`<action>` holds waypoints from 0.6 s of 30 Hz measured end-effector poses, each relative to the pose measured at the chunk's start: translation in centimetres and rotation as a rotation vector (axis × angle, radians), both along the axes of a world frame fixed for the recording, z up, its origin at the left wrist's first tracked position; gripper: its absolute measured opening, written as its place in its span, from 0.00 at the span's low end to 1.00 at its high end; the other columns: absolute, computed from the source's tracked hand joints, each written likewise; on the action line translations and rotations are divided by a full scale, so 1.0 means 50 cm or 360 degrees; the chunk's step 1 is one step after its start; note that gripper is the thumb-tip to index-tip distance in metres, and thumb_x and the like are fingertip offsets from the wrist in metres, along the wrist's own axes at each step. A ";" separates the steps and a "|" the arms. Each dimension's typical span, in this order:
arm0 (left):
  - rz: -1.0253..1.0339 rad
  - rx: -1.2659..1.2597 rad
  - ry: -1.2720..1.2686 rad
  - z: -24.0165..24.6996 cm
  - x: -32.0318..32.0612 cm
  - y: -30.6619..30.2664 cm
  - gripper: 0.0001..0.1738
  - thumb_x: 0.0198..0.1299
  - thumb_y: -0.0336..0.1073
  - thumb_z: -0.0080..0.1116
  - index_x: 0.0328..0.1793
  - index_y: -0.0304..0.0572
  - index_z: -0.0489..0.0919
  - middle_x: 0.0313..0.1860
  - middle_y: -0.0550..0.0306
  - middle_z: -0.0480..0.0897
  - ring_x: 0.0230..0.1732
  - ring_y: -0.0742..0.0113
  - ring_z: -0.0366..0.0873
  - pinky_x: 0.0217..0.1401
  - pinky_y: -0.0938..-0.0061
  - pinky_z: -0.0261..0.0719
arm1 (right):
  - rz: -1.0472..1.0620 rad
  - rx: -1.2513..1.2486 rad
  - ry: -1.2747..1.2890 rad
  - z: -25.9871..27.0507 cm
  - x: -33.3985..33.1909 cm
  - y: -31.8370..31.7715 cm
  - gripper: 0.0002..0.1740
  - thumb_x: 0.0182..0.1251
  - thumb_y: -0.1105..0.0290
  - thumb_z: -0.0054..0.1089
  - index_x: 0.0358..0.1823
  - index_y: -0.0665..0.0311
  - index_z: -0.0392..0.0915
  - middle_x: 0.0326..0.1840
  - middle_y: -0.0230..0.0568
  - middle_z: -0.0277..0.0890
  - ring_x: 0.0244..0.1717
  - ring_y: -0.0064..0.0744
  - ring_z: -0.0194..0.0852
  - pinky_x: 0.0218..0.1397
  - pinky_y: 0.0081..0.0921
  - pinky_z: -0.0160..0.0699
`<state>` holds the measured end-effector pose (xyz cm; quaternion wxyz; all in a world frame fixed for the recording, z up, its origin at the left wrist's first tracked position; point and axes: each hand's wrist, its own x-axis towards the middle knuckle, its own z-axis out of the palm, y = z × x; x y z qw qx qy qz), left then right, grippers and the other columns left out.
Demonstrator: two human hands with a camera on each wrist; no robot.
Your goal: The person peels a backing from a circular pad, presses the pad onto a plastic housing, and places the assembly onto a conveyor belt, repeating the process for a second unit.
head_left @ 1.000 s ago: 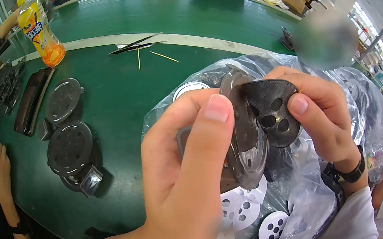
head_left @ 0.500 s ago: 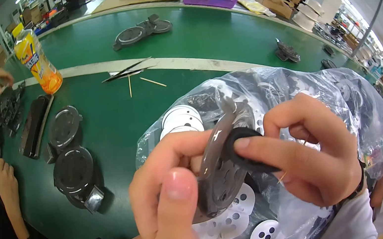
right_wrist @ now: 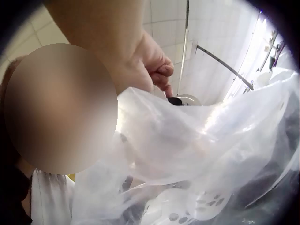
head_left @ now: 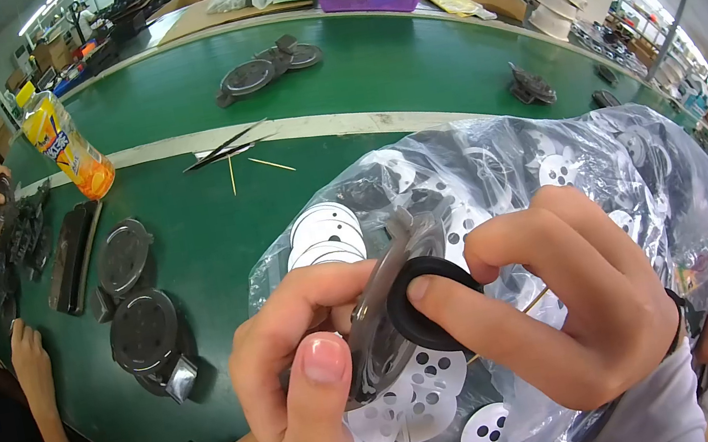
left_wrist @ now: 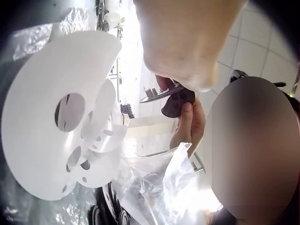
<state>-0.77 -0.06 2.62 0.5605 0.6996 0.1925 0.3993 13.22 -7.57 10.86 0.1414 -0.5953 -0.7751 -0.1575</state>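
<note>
Head camera, please: what does each hand hold?

The left hand (head_left: 302, 387) grips a grey, see-through, disc-shaped plastic part (head_left: 372, 348) between its thumb and its bent fingers. The part is tilted on its edge, above the clear plastic bag (head_left: 690, 177).

And the right hand (head_left: 580, 305)?

It pinches a black, round, soft-looking pad (head_left: 418, 320). The thumb lies on the face of the pad, and the bent index finger is at its rim. The pad is just at the face of the grey part, but I cannot tell how much they touch. A thin wooden stick (head_left: 535, 300) shows under the same hand; whether the fingers grip it, I cannot tell.

Do the wrist cameras help?

On the left one, the black pad with its holes shows near the grey part. On the right one, the bag hides much of the work.

What lies around?

Near the left hand is a pile of white discs with holes (head_left: 323, 226). Farther left, on the green table (head_left: 209, 244), lie two dark round plastic parts (head_left: 144, 333), and behind them stands a yellow-capped bottle with an orange label (head_left: 67, 146).
</note>
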 end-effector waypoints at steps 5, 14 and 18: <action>-0.0101 -0.0184 -0.0399 -0.020 0.010 -0.001 0.22 0.62 0.39 0.42 0.48 0.19 0.70 0.27 0.55 0.75 0.27 0.79 0.67 0.28 0.83 0.64 | 0.0066 0.0401 -0.0114 -0.056 0.018 -0.010 0.25 0.20 0.71 0.55 0.31 0.62 0.82 0.28 0.36 0.66 0.22 0.28 0.62 0.19 0.21 0.59; -0.0207 -0.0292 -0.0439 -0.008 0.006 -0.002 0.22 0.63 0.39 0.43 0.50 0.19 0.68 0.37 0.47 0.78 0.35 0.73 0.73 0.38 0.81 0.70 | 0.0143 0.0541 -0.0182 -0.065 0.022 -0.007 0.25 0.19 0.69 0.54 0.30 0.60 0.81 0.27 0.36 0.66 0.21 0.28 0.61 0.19 0.21 0.59; -0.0116 -0.0261 -0.0375 -0.011 0.011 -0.002 0.21 0.63 0.39 0.45 0.49 0.21 0.69 0.37 0.50 0.78 0.36 0.74 0.73 0.39 0.82 0.70 | 0.0281 0.0601 -0.0268 -0.083 0.052 -0.002 0.25 0.20 0.69 0.53 0.31 0.59 0.81 0.28 0.37 0.66 0.22 0.30 0.61 0.20 0.22 0.61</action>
